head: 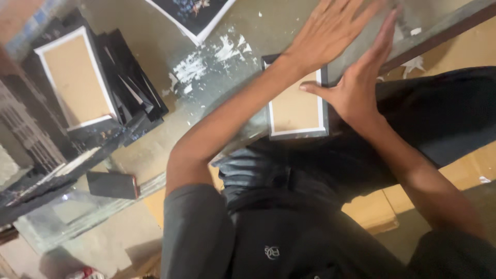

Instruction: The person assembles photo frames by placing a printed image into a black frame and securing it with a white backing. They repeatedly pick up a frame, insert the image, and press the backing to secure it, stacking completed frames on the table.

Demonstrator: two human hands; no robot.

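The left hand (330, 28) presses flat, open, on the frame (296, 106); the right hand (361, 85) steadies its right edge, fingers straight, gripping nothing. Judged step: seating the backing; next needs even pressure.

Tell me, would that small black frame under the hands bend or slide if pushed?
The frame looks rigid, with straight edges and a flat brown backing. Lying flat on the smooth table, it would probably slide, not tip. The left hand presses its top; the right hand braces its side.

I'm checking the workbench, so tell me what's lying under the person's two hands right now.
A small black picture frame lies back-up, its tan backing board showing. The left hand lies flat over its top edge; the right hand is at its right side. Its top right corner is covered.
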